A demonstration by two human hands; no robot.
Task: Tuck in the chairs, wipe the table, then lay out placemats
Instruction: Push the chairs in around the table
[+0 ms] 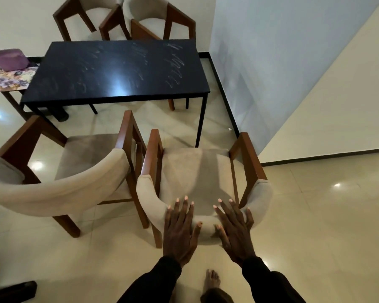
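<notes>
Resting flat on the curved padded back of the near chair (195,171), both hands lie open with fingers straight and spread. The left hand (179,228) covers the middle of the back, its fingertips reaching over towards the seat. The right hand (234,230) lies just beside it at 3 o'clock, fingers fanned the same way. Neither hand curls round anything, and the thumbs sit on the outer face of the padding.

The chair's seat opens towards 12 o'clock, its front-to-back line running from 6 to 12, facing the table (118,71). It stands out from the table, its front edge near the table's right front leg, not under the top. A second chair (85,156) stands just beside it at 9 o'clock, angled slightly and also out from the table.

The dark table runs lengthwise from 9 to 3 o'clock, with pale smears on its top. Two more chairs (160,20) stand at its far side, at 12 o'clock. At 10 o'clock a small side table (11,92) holds flowered placemats (9,80) and a purple bag (10,59). A bare foot (212,278) stands on the tiled floor (315,215) at 6 o'clock.
</notes>
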